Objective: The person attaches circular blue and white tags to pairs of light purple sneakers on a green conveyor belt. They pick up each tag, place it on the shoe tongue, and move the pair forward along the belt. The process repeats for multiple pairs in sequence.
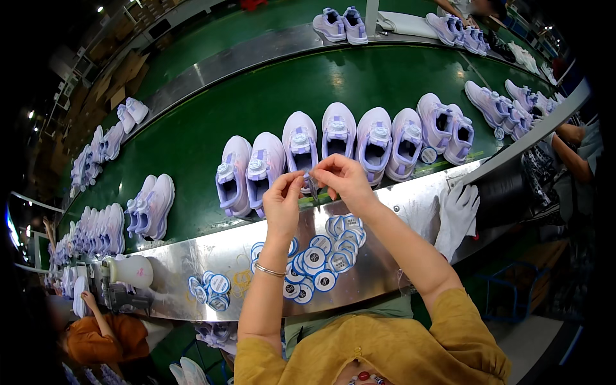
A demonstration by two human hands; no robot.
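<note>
My left hand and my right hand meet at the heel of a pale lavender sneaker on the green belt. Both are closed in a pinch, fingertips almost touching. Between them shows a small, thin, dark piece, too small to name. Other sneakers of the same kind stand in a row on both sides, toes pointing away, among them a sneaker just right of the worked one. Below my wrists, many round white tags with blue rims lie in a loose heap on the metal ledge.
A smaller tag pile and rubber bands lie on the ledge's left. White gloves rest at its right. More shoes stand along the green belt. A co-worker in orange sits at the lower left, another person's arm shows at right.
</note>
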